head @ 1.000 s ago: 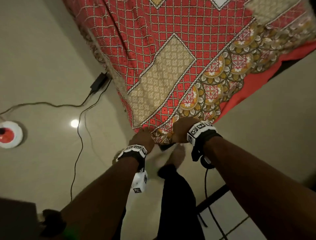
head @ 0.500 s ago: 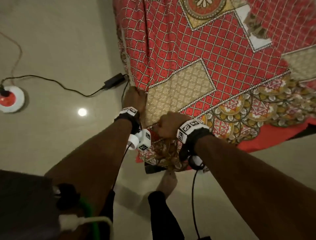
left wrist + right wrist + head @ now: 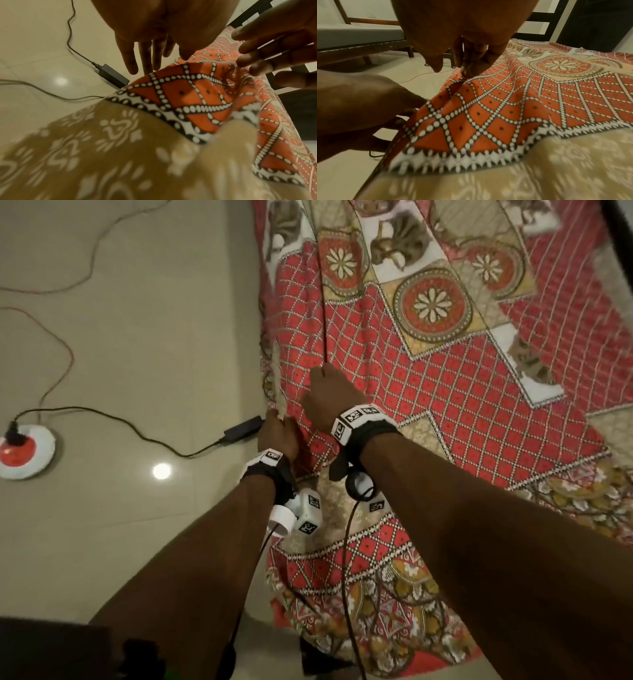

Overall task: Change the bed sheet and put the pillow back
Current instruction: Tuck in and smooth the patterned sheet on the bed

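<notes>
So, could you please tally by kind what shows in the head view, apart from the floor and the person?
Sheet: 1
Power adapter: 1
Round socket: 1
Cables: 2, a black one and a thin red one
Total: 5

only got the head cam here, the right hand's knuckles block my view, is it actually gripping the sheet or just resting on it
observer: the right wrist view shows the right hand pinching a raised fold of the bed sheet between its fingertips.
operator: and the left hand
observer: the left wrist view shows the left hand with its fingers straight, reaching down past the bed sheet's edge.
operator: anything beyond the bed
observer: a grey mattress on a dark frame stands across the floor.
</notes>
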The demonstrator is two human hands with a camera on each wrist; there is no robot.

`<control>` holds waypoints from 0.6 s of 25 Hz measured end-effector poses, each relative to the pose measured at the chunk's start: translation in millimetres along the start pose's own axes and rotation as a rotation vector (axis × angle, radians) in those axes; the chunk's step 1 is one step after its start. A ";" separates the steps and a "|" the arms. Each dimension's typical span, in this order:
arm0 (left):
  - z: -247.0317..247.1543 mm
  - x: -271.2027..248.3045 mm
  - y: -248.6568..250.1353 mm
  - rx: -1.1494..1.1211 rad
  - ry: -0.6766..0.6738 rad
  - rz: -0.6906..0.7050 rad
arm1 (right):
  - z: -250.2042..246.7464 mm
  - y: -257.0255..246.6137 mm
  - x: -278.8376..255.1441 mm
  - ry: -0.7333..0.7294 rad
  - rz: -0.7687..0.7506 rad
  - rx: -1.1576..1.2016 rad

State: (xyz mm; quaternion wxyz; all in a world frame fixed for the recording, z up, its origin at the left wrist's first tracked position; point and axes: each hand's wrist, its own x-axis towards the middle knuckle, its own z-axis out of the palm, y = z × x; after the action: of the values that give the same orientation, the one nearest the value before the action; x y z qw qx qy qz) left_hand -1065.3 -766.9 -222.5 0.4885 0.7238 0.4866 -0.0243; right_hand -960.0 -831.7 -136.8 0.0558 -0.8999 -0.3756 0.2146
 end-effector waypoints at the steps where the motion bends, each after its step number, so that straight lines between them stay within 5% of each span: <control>1: -2.9 6.5 3.0 0.000 -0.009 0.006 | -4.0 -3.7 14.2 0.008 0.004 0.000; 9: -16.3 82.8 30.5 0.152 -0.125 0.106 | -18.8 -17.6 120.0 0.011 0.184 0.004; 15: -45.8 83.8 16.2 0.153 -0.175 0.136 | -23.5 -45.4 129.7 -0.047 0.158 -0.028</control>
State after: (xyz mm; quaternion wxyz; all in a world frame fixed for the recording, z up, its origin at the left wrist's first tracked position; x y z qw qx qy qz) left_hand -1029.7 -677.1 -230.3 0.4731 0.7854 0.3885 -0.0910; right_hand -898.4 -707.2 -148.4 0.0172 -0.9221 -0.3078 0.2340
